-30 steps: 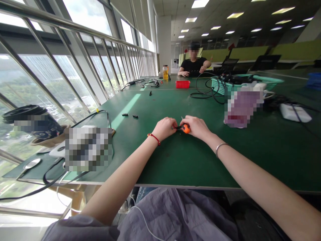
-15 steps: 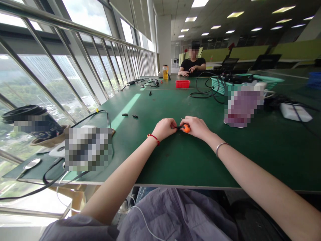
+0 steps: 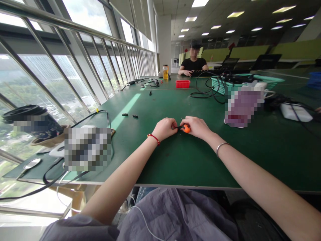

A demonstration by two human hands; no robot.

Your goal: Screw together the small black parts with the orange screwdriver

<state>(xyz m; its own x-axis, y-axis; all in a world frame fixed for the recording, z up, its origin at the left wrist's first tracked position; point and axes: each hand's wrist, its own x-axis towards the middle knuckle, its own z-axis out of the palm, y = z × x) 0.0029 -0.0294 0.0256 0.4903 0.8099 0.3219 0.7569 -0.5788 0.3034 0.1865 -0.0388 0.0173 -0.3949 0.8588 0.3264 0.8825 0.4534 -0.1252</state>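
Note:
Both my hands rest together on the green table (image 3: 175, 160). My right hand (image 3: 197, 127) is closed around a small screwdriver with an orange handle (image 3: 186, 128), its dark shaft pointing left. My left hand (image 3: 164, 128) is curled into a pinch at the shaft's tip, holding something too small and hidden to name. A red cord circles my left wrist, a silver bangle my right.
Two small black parts (image 3: 129, 115) lie left of my hands. A cup (image 3: 32, 125) and cables sit at the left edge. A teal basket (image 3: 220, 83) with cables, a red tray (image 3: 183, 84) and a white power strip (image 3: 296, 112) lie farther off. Another person (image 3: 193, 63) sits at the far end.
My hands stay almost still on the screwdriver. The person at the far end has lowered a raised hand to the table.

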